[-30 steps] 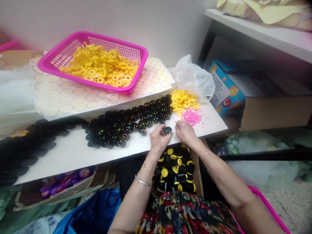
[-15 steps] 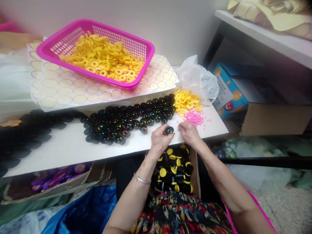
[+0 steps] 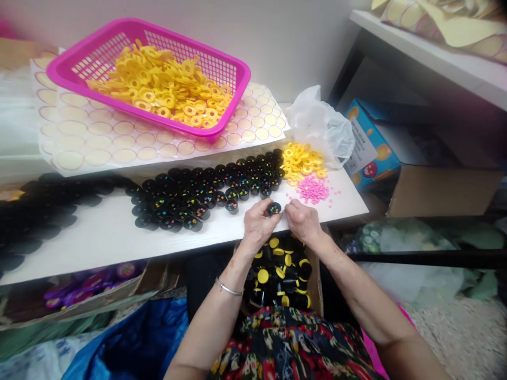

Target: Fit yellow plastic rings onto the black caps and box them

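Note:
My left hand point(image 3: 256, 226) pinches a small black cup point(image 3: 274, 208) with coloured bits inside, at the front edge of the white board point(image 3: 119, 237). Right beside the cup, my right hand point(image 3: 303, 220) has its fingers curled together; what they hold is too small to make out. A cluster of like black cups point(image 3: 206, 192) stands on the board to the left. A heap of tiny pink beads point(image 3: 312, 189) and a heap of yellow rings point(image 3: 303, 161) lie just beyond my right hand.
A pink basket point(image 3: 222, 58) full of yellow rings rests on sheets of round stickers point(image 3: 99, 142) at the back. A box of black-and-yellow pieces point(image 3: 281, 274) sits under my hands. A white plastic bag point(image 3: 320, 126), a blue carton point(image 3: 368, 142) and a shelf point(image 3: 435, 58) are at right.
The view has shifted slightly. My right hand has drawn closer to the black cup held by my left hand.

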The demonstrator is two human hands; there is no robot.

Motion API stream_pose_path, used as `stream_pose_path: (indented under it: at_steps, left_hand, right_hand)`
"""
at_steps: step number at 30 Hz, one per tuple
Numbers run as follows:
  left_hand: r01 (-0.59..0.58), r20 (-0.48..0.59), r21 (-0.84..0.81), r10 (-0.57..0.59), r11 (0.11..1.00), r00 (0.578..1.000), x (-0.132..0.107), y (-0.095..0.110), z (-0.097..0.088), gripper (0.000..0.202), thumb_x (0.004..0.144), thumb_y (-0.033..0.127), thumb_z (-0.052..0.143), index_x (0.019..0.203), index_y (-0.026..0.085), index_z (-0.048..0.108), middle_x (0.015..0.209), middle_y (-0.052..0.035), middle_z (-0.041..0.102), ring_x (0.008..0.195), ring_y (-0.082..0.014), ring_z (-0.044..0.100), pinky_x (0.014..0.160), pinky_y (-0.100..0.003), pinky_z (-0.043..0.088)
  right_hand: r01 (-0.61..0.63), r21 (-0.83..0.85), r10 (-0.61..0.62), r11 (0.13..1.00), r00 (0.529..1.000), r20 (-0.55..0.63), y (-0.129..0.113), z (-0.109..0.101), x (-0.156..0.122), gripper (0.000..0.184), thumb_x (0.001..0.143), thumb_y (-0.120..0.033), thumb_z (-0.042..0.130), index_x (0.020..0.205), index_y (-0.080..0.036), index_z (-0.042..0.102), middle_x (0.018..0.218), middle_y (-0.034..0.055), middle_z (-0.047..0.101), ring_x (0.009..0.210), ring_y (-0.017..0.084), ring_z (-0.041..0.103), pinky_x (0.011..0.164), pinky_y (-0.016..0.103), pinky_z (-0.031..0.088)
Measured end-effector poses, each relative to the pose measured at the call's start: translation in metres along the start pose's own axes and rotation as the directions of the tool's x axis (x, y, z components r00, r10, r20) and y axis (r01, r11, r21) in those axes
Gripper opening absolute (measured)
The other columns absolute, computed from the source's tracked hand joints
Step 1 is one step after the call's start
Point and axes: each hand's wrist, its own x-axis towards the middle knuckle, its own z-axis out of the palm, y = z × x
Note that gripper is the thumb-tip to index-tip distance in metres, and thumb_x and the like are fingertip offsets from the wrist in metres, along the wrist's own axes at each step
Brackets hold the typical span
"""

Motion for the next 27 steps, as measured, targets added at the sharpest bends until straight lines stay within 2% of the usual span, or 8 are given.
stream_pose_path:
  at_steps: [4, 7, 12, 19, 23, 27]
  left_hand:
    - [-0.004, 0.002, -0.008, 0.004, 1.0, 1.0, 0.0, -0.002, 0.001, 0.029, 0.065, 0.031, 0.068, 0.091, 0.019, 0.065, 0.069, 0.0024, 0.055, 0.062, -0.0101, 0.047, 0.06, -0.021, 0.04]
    - [-0.003, -0.01, -0.019, 0.003, 1.0, 1.0, 0.0, -0.003, 0.002, 0.031, 0.064, 0.03, 0.068, 0.093, 0.02, 0.064, 0.07, 0.0021, 0.057, 0.063, -0.0103, 0.048, 0.06, -0.021, 0.04]
    - [-0.004, -0.027, -0.027, 0.003, 1.0, 1.0, 0.0, -0.005, 0.004, 0.031, 0.063, 0.031, 0.069, 0.092, 0.02, 0.065, 0.07, 0.0019, 0.057, 0.062, -0.0103, 0.048, 0.059, -0.022, 0.041]
    - [0.009, -0.027, -0.047, -0.01, 0.999, 1.0, -0.001, -0.006, 0.003, 0.031, 0.063, 0.031, 0.07, 0.091, 0.02, 0.065, 0.068, 0.0028, 0.055, 0.06, -0.0098, 0.047, 0.059, -0.021, 0.041]
    - [0.019, -0.015, -0.051, -0.02, 0.998, 1.0, -0.001, -0.006, 0.003, 0.032, 0.062, 0.032, 0.07, 0.092, 0.02, 0.066, 0.07, 0.0019, 0.057, 0.061, -0.0104, 0.049, 0.059, -0.022, 0.041]
    - [0.018, -0.017, -0.059, -0.019, 0.998, 1.0, -0.001, -0.005, 0.003, 0.03, 0.062, 0.03, 0.07, 0.091, 0.02, 0.066, 0.07, 0.0021, 0.057, 0.061, -0.0104, 0.049, 0.058, -0.022, 0.041]
  right_hand:
    - [0.21, 0.001, -0.21, 0.978, 0.976, -0.053, 0.005, 0.002, -0.009, 0.032, 0.088, -0.014, 0.035, 0.069, -0.015, 0.06, 0.07, 0.0057, 0.053, 0.064, 0.014, 0.043, 0.057, 0.027, 0.028]
    - [0.276, 0.042, -0.271, 0.96, 0.958, -0.093, 0.01, 0.003, -0.017, 0.028, 0.088, -0.014, 0.037, 0.071, -0.015, 0.06, 0.075, 0.0072, 0.054, 0.071, 0.016, 0.043, 0.064, 0.028, 0.033]
    - [0.284, 0.168, -0.26, 0.944, 0.954, -0.15, 0.014, 0.008, -0.027, 0.025, 0.087, -0.014, 0.038, 0.078, -0.016, 0.062, 0.084, 0.0087, 0.058, 0.077, 0.018, 0.045, 0.069, 0.03, 0.037]
    - [0.218, 0.451, -0.118, 0.865, 0.964, -0.24, 0.015, 0.009, -0.03, 0.022, 0.085, -0.014, 0.042, 0.08, -0.017, 0.064, 0.086, 0.0079, 0.06, 0.082, 0.017, 0.052, 0.073, 0.032, 0.043]
    - [0.231, 0.481, -0.132, 0.846, 0.964, -0.231, 0.016, 0.007, -0.033, 0.022, 0.085, -0.016, 0.044, 0.079, -0.019, 0.065, 0.085, 0.0069, 0.062, 0.082, 0.017, 0.053, 0.073, 0.033, 0.044]
    - [0.276, 0.412, -0.197, 0.868, 0.955, -0.223, 0.018, 0.009, -0.037, 0.021, 0.085, -0.016, 0.046, 0.082, -0.019, 0.066, 0.088, 0.0073, 0.063, 0.082, 0.017, 0.051, 0.073, 0.033, 0.042]
